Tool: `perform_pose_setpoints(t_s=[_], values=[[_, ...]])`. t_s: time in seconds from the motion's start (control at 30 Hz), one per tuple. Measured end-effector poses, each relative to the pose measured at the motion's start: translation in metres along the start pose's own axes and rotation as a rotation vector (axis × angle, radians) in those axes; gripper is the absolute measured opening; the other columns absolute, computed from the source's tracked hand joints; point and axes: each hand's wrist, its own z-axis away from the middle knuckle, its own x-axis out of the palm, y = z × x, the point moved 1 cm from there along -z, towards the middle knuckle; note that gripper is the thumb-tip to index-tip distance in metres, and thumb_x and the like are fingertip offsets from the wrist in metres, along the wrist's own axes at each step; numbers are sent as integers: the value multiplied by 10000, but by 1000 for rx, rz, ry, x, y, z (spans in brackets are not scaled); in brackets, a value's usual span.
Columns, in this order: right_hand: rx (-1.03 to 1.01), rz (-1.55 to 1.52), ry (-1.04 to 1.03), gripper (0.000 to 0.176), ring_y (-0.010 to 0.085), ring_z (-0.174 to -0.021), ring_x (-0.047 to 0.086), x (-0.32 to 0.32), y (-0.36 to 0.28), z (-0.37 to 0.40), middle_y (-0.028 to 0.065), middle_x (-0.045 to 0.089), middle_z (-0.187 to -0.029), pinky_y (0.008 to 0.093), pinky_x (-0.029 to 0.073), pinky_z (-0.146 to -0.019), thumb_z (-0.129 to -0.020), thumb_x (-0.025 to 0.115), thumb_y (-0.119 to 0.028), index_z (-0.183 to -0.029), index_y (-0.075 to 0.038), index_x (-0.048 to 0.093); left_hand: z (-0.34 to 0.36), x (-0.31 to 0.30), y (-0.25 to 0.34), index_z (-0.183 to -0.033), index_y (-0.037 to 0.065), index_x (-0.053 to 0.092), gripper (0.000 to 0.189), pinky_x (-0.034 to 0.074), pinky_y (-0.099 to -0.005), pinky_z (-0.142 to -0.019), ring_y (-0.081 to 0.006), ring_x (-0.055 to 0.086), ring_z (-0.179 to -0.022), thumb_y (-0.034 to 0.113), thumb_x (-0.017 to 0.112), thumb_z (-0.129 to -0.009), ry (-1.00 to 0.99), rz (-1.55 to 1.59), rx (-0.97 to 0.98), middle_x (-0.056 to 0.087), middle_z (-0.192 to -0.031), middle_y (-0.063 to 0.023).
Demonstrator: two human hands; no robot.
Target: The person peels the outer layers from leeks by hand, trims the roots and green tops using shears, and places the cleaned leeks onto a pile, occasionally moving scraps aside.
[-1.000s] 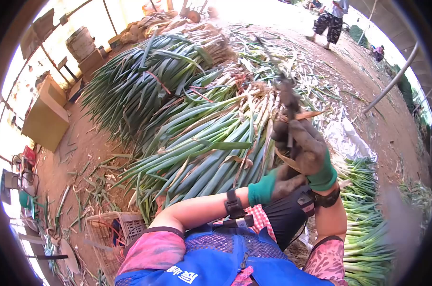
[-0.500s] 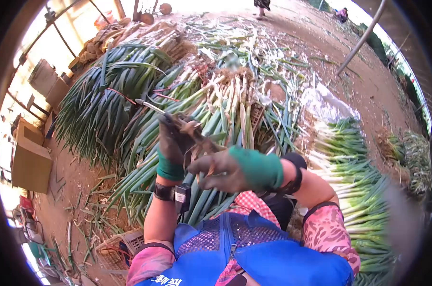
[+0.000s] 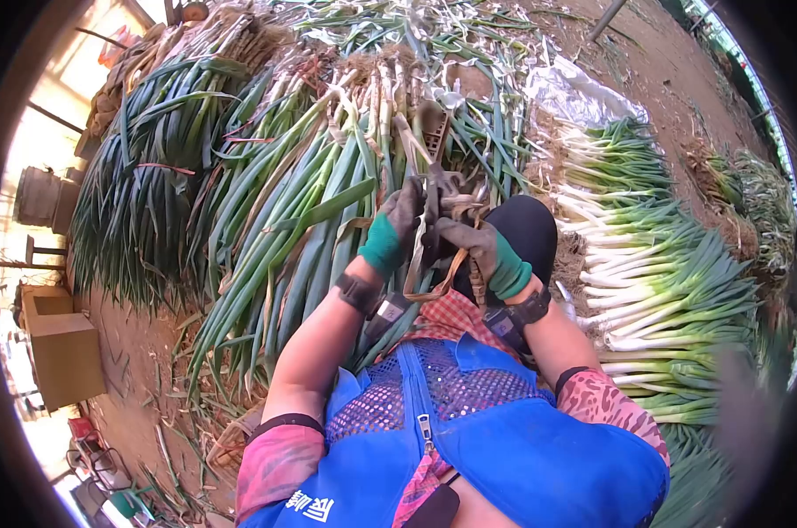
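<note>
Both hands wear dark gloves with green cuffs and meet in front of the chest. My left hand [image 3: 400, 216] is closed around dry brown leaves [image 3: 449, 209], from which a pale blade-like piece sticks up; its lower end is hidden. Closed on the same withered bundle from the other side, my right hand [image 3: 479, 248] has strips hanging below its fingers. Just beyond them lie long green onions [image 3: 328, 207], roots away from me. A brown crate [image 3: 435, 132] shows partly among the stalks.
A large dark-green onion pile [image 3: 139, 189] is at left. Cleaned onions with white stems [image 3: 632, 290] lie in a row at right, below a white sheet [image 3: 583, 92]. A cardboard box [image 3: 64, 352] stands far left. My bent knee [image 3: 526, 231] is beside my right hand.
The view has tilted down. My left hand has moved right, and my right hand, loosely spread before, has closed on the dry leaves. The person in the background has left view.
</note>
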Motion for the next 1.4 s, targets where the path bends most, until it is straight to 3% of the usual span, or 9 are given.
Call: perform_pose_setpoints(t_s=[0.1,0.33,0.47,0.7,0.77,0.97,1.07,1.2,1.4], values=[[201,-280,121,904,277,-1283,477,-8,26,27,190,559,-1315,391,297,-1118,-866,362,-729,-1292,47,546,-3,42,-31,-1151,-46,541,543,514,-457,-858,-380,633,-924,403,646,-864,118,311,-874,613,-1071,-248],[143,-299,79,873,278,-1191,562,-7,60,21,150,623,-1219,367,407,-1021,-875,291,-736,-1208,8,603,-5,88,-57,-1391,-48,271,1010,374,-480,-1040,-447,385,-1252,373,820,-655,48,-685,-678,362,-1384,-254],[224,-143,189,899,272,-1173,556,-9,48,21,159,620,-1186,381,395,-1030,-891,276,-741,-1224,36,582,-25,102,-80,-1375,-31,330,664,458,-401,-919,-334,505,-1108,211,630,-834,-44,-1017,-679,485,-1170,-187],[336,-114,247,866,248,-1021,647,-11,40,23,155,665,-1082,361,482,-923,-912,256,-718,-1235,16,583,-52,62,-75,-1286,-3,493,622,528,-406,-836,-334,648,-972,211,709,-744,-281,-702,-886,629,-1088,-184],[313,47,267,642,268,-1024,648,-13,47,26,172,654,-1118,347,502,-908,-921,343,-512,-1232,-9,593,-53,49,-89,-898,-14,687,339,536,-404,-779,-327,681,-863,276,739,-732,-336,-327,-911,698,-942,-202],[306,518,218,374,348,-1042,635,-13,64,3,216,626,-1181,400,520,-889,-892,464,-52,-1254,-30,557,-42,-27,-8,-1104,46,665,216,535,-306,-784,-234,679,-859,87,564,-917,-562,-251,407,707,-962,-84],[645,-252,203,387,301,-978,664,7,59,-12,189,656,-1125,382,518,-824,-881,524,-111,-1255,-19,560,-9,-26,-23,-1154,54,646,253,525,-302,-759,-210,659,-819,164,571,-939,-439,149,110,691,-934,-79],[158,331,91,210,299,-840,636,65,110,16,108,583,-843,406,475,-695,-859,531,-72,-1068,-56,520,34,-5,-10,-1054,41,693,267,491,-295,-698,-130,568,-732,259,604,-928,-243,560,-889,635,-826,-23],[494,301,237,277,366,-780,632,43,-8,29,228,600,-822,438,490,-641,-903,579,-226,-1038,15,560,59,13,-30,-988,-31,669,387,507,-329,-687,-190,634,-778,337,661,-868,-211,356,-717,674,-860,-124]])
